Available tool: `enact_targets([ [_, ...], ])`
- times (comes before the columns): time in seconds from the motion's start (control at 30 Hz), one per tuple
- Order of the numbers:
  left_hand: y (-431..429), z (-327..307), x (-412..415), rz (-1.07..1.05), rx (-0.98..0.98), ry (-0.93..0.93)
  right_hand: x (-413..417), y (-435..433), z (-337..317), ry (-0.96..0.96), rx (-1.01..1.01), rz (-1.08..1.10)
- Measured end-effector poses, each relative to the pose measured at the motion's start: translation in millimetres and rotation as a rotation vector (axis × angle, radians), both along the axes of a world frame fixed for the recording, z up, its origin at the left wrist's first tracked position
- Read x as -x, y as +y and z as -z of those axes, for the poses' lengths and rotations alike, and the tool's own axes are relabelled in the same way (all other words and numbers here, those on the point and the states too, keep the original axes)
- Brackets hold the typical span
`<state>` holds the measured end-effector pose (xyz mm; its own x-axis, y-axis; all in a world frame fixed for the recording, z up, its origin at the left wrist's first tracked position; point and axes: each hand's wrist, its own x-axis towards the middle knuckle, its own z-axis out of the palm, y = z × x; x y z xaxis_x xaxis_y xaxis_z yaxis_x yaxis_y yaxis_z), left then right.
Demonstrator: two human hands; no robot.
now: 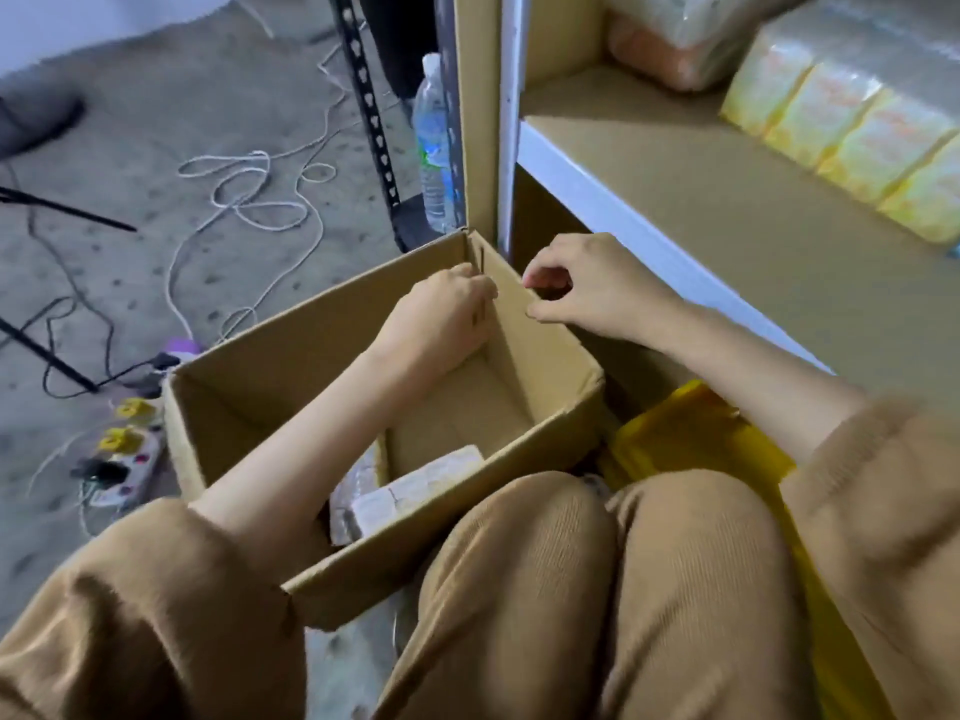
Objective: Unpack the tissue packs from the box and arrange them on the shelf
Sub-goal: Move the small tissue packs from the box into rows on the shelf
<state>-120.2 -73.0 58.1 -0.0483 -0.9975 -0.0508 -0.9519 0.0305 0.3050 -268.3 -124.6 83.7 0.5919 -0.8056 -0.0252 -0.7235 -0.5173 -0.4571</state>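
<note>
An open cardboard box (pixel 280 366) stands on the floor in front of my knees. A clear-wrapped pale tissue pack (pixel 415 491) lies in its near end; the far part of the box floor is bare. My left hand (pixel 447 314) reaches inside the box, fingers curled on its far corner. From outside, my right hand (pixel 587 293) pinches the rim of the box's right wall. To the right is the shelf (pixel 727 210), with a row of yellow tissue packs (pixel 841 132) on it and an orange-tinted pack (pixel 670 49) behind them.
A water bottle (pixel 434 148) stands beside the shelf's upright, next to a black slotted rack post (pixel 363 96). White and black cables (pixel 249 194) and a power strip (pixel 124 459) lie on the concrete floor at left. A yellow plastic bag (pixel 696 439) sits by my right knee.
</note>
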Motion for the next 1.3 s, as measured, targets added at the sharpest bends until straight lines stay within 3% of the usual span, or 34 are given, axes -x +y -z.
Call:
enact_targets([
  [0.5, 44.4, 152.0, -95.8, -0.269, -0.454, -0.113, -100.6, 6.0, 159.2, 0.388, -0.345, -0.38],
  [1.03, 47.0, 274.7, -144.9, -0.738, -0.811, 0.134, -146.9, -1.3, 275.4, 0.748, -0.483, -0.746],
  [1.17, 48.6, 293.3, -140.6, -0.847, -0.794, 0.254, -154.9, 2.2, 296.6, 0.792, -0.518, -0.791],
  [1.3, 49.8, 301.1, -136.4, -0.9, -0.753, 0.305, -153.0, 13.8, 308.2, 0.71, -0.59, -0.735],
])
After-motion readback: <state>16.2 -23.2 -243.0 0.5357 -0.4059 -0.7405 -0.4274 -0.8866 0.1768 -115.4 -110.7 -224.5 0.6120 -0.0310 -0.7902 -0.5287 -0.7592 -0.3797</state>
